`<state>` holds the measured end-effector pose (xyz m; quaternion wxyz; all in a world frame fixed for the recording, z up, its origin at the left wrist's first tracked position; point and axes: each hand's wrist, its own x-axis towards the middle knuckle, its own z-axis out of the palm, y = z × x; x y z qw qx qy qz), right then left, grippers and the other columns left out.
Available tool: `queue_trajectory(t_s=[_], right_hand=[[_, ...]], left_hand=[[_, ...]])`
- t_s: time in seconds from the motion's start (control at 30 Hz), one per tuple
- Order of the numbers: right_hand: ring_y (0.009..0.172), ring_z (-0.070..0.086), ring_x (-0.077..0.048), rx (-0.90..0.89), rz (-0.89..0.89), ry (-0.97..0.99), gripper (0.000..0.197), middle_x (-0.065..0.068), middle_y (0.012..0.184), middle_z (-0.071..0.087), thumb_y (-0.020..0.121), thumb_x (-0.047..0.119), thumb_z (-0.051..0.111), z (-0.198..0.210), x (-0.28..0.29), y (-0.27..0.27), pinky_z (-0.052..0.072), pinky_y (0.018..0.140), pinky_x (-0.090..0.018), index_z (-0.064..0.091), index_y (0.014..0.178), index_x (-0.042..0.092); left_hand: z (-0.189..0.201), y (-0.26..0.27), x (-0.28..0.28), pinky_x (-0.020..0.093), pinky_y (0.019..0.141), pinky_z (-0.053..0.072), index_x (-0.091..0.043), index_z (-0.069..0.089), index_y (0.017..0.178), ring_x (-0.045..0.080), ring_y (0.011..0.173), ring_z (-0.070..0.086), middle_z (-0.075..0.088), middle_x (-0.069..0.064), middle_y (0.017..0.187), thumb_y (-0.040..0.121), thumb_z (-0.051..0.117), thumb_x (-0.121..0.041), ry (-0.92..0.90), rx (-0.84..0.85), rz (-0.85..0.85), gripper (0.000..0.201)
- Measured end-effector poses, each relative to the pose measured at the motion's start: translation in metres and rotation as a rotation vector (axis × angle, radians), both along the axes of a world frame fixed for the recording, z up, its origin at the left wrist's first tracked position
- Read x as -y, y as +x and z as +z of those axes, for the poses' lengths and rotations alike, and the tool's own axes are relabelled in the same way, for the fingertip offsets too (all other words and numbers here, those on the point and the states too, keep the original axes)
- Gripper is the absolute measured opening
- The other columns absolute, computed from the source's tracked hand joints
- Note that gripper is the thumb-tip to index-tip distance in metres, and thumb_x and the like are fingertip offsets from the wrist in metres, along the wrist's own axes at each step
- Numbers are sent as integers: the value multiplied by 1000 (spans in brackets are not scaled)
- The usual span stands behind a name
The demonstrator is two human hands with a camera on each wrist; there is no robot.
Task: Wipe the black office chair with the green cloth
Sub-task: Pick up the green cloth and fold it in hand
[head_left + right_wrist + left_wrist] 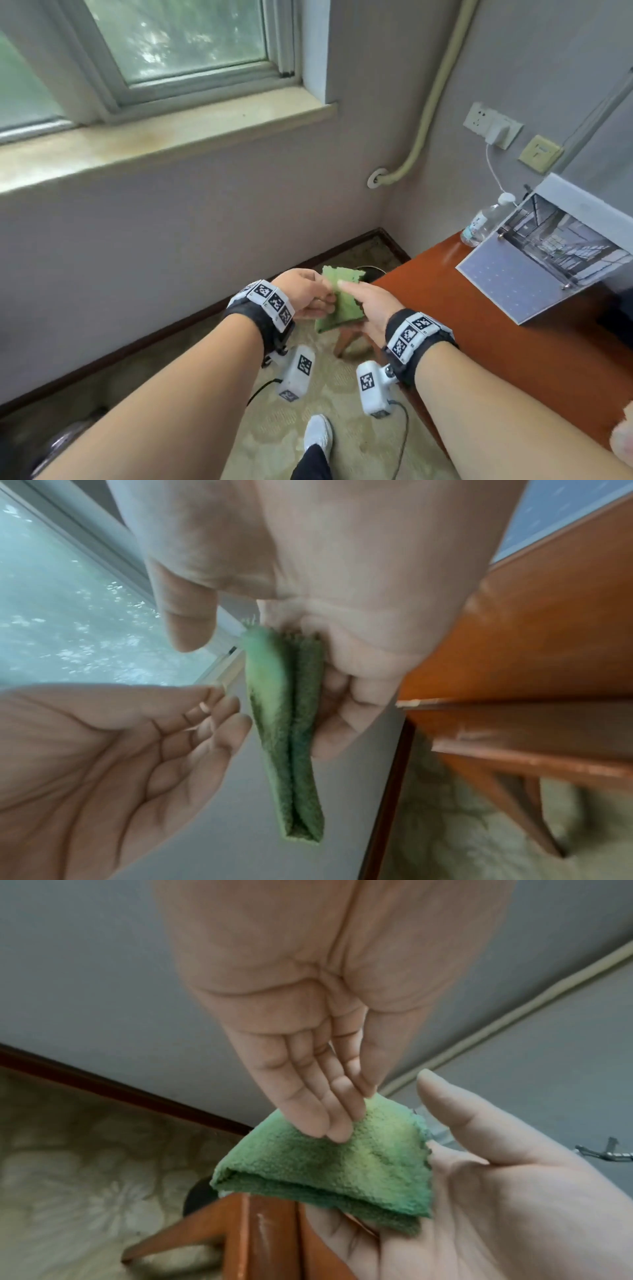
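Observation:
A folded green cloth hangs between both hands, above the floor beside the desk corner. My right hand holds it from behind. In the right wrist view the right hand's fingers curl against the cloth while the thumb stands off it. My left hand has straight fingers, whose tips touch the cloth's upper face. In the right wrist view the left hand shows an open palm beside the cloth. No black office chair is clearly in view.
A reddish wooden desk on the right carries an open laptop and a water bottle. A wooden stool stands below the hands. The window sill and wall are ahead. A dark, shiny object sits bottom left.

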<state>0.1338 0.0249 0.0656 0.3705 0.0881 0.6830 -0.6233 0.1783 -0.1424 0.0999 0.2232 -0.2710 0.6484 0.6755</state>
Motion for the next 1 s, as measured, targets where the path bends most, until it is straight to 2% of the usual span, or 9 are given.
queue_trajectory(t_s=[0.1,0.27,0.37,0.43,0.5,0.67,0.83,0.9,1.0], right_hand=[[108,70,-39,-75,140,37,24,-18,109,76,95,32,67,-3,44,53,53,100,-59,74,109,13],[99,74,-33,-153,382,61,61,-9,98,78,62,62,69,-31,115,118,55,97,-58,76,100,14],[99,74,-32,-158,455,84,58,-9,99,78,66,60,70,-15,158,159,55,96,-58,75,98,13],[103,72,-35,-154,489,110,31,-13,102,77,88,41,70,5,188,195,55,97,-60,73,98,12],[105,71,-36,-150,542,130,16,-12,102,75,98,28,64,10,221,226,54,97,-59,72,97,13],[101,73,-30,-198,729,163,30,-9,102,78,83,41,69,-6,326,309,55,97,-56,75,96,14],[101,74,-33,-162,922,165,25,-14,104,78,88,31,72,-14,442,427,57,95,-58,76,100,9],[103,73,-34,-123,1033,146,34,-15,105,78,79,30,76,-14,483,480,55,99,-56,77,104,7],[108,71,-38,-59,1206,106,24,-20,112,75,91,12,72,-6,533,555,55,101,-48,75,112,1]], left_hand=[[6,72,34,41,85,63,-14,66,87,25,82,75,77,9,86,101,67,-11,-40,17,96,14],[11,184,91,31,65,47,-17,56,86,19,65,56,59,7,78,103,56,-6,4,25,232,21],[8,243,133,28,59,29,-20,48,83,13,62,37,42,3,73,102,50,-1,29,10,339,27],[5,283,161,26,58,30,-19,49,85,13,61,38,43,2,74,102,51,-3,11,36,412,23],[-2,324,190,26,57,29,-22,46,80,13,61,38,42,0,75,103,48,-4,17,53,472,29],[-23,432,273,26,55,30,-25,49,86,13,59,39,47,-2,73,103,51,-12,-6,101,603,21],[-26,560,375,26,60,26,-28,45,80,13,62,36,40,-3,73,104,53,-14,31,129,601,28],[-21,617,408,26,61,34,-24,50,82,14,66,46,49,-1,79,104,57,-16,31,166,626,24],[-16,694,445,27,64,49,-17,66,105,21,81,66,68,6,102,98,68,-18,-37,242,689,7]])
